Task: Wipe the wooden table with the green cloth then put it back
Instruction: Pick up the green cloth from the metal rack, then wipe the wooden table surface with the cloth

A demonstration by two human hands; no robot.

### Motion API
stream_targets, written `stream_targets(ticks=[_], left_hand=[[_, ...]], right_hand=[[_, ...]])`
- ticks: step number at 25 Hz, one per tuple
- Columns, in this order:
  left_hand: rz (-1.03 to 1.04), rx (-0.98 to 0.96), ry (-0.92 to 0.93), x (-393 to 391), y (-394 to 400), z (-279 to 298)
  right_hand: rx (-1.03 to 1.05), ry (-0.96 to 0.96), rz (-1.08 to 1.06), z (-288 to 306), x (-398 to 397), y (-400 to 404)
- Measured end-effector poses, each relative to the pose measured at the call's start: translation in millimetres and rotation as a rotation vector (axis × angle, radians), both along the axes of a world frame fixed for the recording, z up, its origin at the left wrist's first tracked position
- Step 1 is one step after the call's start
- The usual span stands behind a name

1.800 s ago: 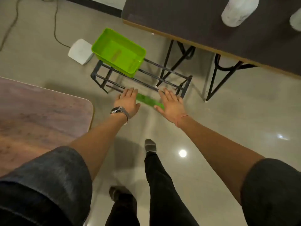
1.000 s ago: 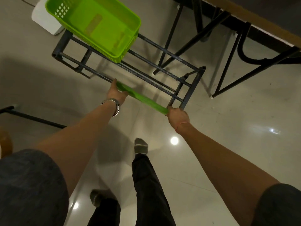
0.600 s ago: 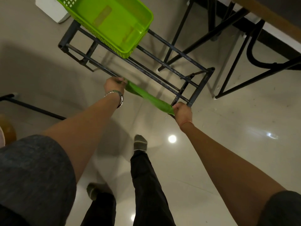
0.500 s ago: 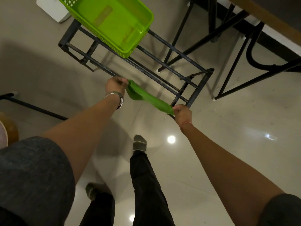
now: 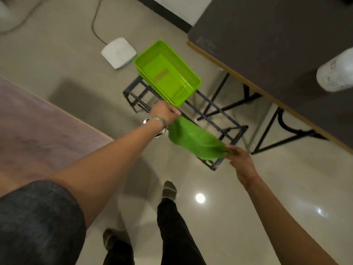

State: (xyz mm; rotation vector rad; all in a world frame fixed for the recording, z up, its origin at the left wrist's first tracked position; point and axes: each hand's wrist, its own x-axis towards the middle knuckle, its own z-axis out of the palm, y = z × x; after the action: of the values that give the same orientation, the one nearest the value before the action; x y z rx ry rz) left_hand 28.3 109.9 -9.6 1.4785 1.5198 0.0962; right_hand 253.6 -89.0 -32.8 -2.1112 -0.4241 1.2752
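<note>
The soft green cloth hangs stretched between both hands above the black metal rack, left hand and right hand each pinched shut on an end. Best carry it taut left to the wooden table. The green plastic basket on the rack looks empty.

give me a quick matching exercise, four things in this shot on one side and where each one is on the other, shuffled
Things:
1. green cloth
2. green basket
3. white box
4. white bottle

Places:
A. on the floor, with a cable
B. on the dark table
C. held between the left hand and right hand
D. on top of the black metal rack

Pairs: 1-C, 2-D, 3-A, 4-B
</note>
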Motion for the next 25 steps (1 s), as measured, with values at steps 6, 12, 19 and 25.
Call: stream_targets(ticks=[6, 12, 19, 25], left_hand=[[-0.092, 0.399, 0.074, -108, 37, 186], [0.131, 0.651, 0.243, -279, 26, 291], [0.512, 0.535, 0.278, -417, -46, 293], [0.501, 0.512, 0.372, -459, -133, 220]], right_hand=[[0.334, -0.359, 0.312, 162, -40, 71], [0.586, -0.451, 0.613, 264, -145, 173], [0.702, -0.195, 0.871, 291, -300, 237], [0.646, -0.338, 1.174, 229, -340, 194]])
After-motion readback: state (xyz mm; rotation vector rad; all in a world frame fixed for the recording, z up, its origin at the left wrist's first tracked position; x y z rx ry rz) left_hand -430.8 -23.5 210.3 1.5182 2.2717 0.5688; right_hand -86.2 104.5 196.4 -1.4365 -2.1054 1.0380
